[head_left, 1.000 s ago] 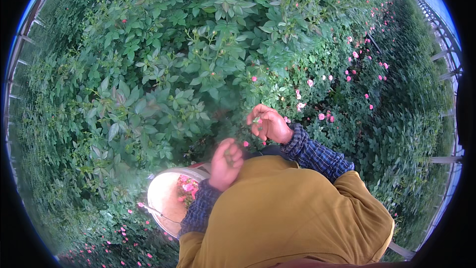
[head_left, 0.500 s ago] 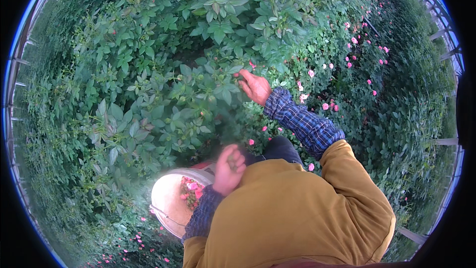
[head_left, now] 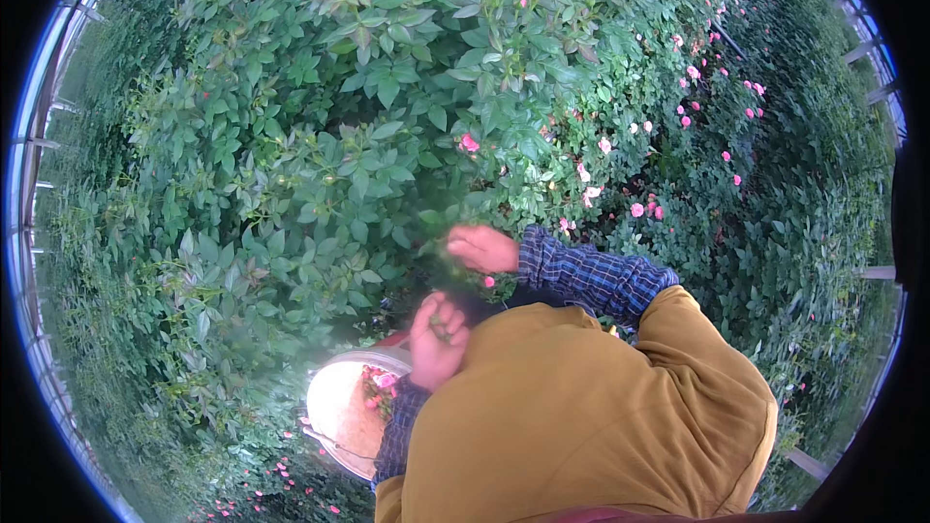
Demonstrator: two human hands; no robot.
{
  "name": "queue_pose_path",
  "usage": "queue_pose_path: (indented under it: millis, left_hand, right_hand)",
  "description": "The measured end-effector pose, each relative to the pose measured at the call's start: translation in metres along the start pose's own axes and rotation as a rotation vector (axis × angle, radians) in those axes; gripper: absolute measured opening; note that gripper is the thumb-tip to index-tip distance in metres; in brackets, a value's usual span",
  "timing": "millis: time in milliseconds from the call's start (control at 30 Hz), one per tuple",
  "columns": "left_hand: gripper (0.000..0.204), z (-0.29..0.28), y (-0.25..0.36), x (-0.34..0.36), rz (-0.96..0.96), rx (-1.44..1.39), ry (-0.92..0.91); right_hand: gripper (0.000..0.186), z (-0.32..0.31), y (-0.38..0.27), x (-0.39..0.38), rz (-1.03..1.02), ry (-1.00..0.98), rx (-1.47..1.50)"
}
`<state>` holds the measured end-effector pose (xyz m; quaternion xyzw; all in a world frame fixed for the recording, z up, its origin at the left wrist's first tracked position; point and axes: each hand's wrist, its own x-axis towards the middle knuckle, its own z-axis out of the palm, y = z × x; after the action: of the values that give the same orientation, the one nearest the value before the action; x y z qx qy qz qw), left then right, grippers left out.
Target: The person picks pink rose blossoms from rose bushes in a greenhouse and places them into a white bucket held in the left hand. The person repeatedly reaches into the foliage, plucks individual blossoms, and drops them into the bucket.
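Note:
My left hand (head_left: pixel 438 334) is curled around small green bits, perhaps buds, just above the right side of a white bucket (head_left: pixel 337 447). The bucket holds pink flower heads and green buds (head_left: pixel 380 387), partly hidden by my left sleeve. My right hand (head_left: pixel 477 248) is just above and right of my left hand, in front of the leafy rose bush (head_left: pixel 368 174). Its fingers point left and are smeared, so what they hold, if anything, cannot be made out. A pink bloom (head_left: pixel 489 281) shows just below it.
Dense rose foliage surrounds me, with several pink blooms (head_left: pixel 659 211) to the right and more at the lower left. A dark pipe (head_left: pixel 727 39) runs among the plants at the upper right. Structural frames (head_left: pixel 39 143) curve along both edges of the picture.
My right hand rose into the leaves half a second ago and has since come down toward my left hand. My left hand has stayed near the bucket, fingers curled.

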<state>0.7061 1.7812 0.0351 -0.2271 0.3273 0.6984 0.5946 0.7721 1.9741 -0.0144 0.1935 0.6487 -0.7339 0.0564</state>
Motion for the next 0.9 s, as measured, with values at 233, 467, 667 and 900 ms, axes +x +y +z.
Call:
queue_pose_path:
  millis: [233, 467, 667, 900]
  left_hand:
    - [0.015, 0.032, -0.031, 0.024, 0.111, -0.057, 0.053]
    - [0.015, 0.040, -0.061, 0.022, 0.247, -0.153, 0.122]
    - [0.015, 0.030, -0.075, 0.011, 0.346, -0.319, 0.155]
    - [0.015, 0.007, -0.072, -0.004, 0.442, -0.477, 0.206]
  right_hand:
    - [0.019, -0.084, -0.008, -0.039, -0.144, 0.073, 0.495]
    - [0.019, -0.177, 0.017, 0.096, -0.236, 0.277, 0.068]
    - [0.031, -0.187, 0.024, 0.130, -0.198, 0.165, -1.190]
    - [0.028, -0.167, 0.049, 0.149, 0.017, -0.183, -1.229]
